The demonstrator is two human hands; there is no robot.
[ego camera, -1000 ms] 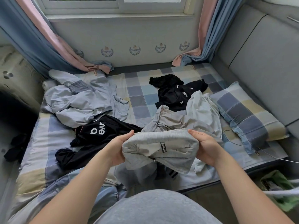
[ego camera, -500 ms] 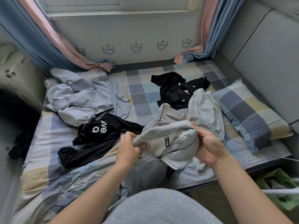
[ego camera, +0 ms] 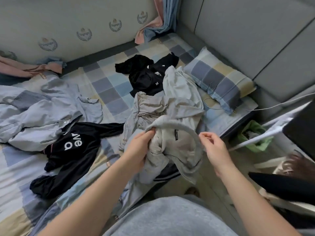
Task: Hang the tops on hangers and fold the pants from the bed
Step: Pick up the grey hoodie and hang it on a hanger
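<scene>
Grey garment (ego camera: pixel 172 147), soft and crumpled, is held up above the near edge of the bed (ego camera: pixel 109 86), between the person's two hands. The left hand (ego camera: pixel 138 150) grips a bunched fold of it, with the fingers (ego camera: pixel 150 133) curled tightly into the cloth just below a thick ribbed band (ego camera: pixel 170 124) that arches across the top. A small dark label (ego camera: pixel 176 135) hangs just under that band. The right hand (ego camera: pixel 214 149) sits at the other end of the arch, its fingers (ego camera: pixel 205 135) loosely curled with their tips right at the band's edge. I cannot tell whether they pinch it or only touch it. The lower part of the garment droops over the edge of the bed.

More clothes lie on the checked sheet. A black top with white letters (ego camera: pixel 73 145) is spread out to the left, touching a rumpled pale blue shirt (ego camera: pixel 42 113) beyond it. A pale grey garment (ego camera: pixel 179 92) lies heaped just behind the held one. Further back, a black piece with small white marks (ego camera: pixel 148 74) is partly tucked under that heap. A checked pillow (ego camera: pixel 219 79) rests against the grey padded wall (ego camera: pixel 255 40) on the right.
</scene>
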